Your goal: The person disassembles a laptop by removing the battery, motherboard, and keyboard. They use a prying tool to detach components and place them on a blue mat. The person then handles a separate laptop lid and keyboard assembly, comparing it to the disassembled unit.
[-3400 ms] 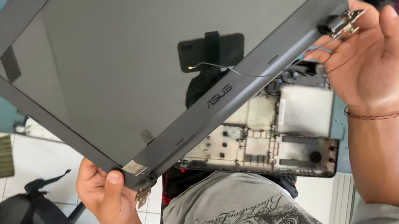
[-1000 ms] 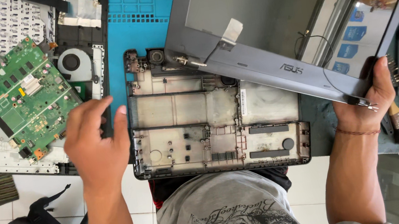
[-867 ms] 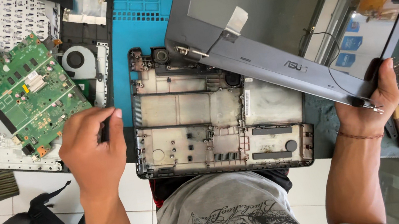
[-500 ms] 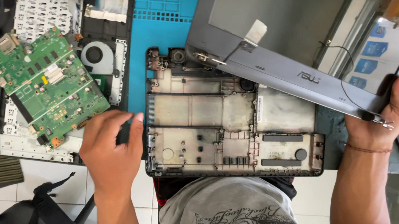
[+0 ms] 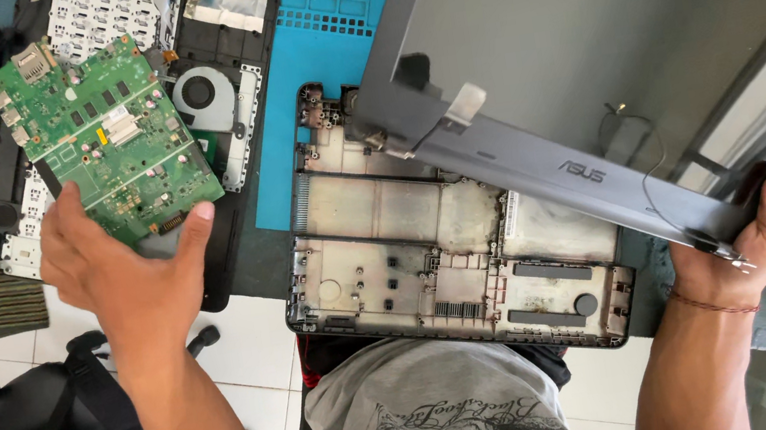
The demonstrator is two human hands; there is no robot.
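- The big grey screen lid [image 5: 601, 51] is off the laptop; the right hand [image 5: 745, 237] grips 1 corner, holding it tilted above the desk.
- The empty bottom shell [image 5: 451, 265] lies below, dusty.
- The green board [image 5: 104, 140] rests on the keyboard tray [image 5: 239, 166].
- The left hand [image 5: 124, 274] touches it, fingers open.

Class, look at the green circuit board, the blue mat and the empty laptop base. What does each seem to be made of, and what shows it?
Green circuit board: likely rigid laminate, glossy green coat, with metal chips and connectors.
Blue mat: probably soft silicone or rubber; matte, with moulded compartments.
Laptop base: seemingly moulded plastic, dull grey, dusty, with ribs and screw posts.
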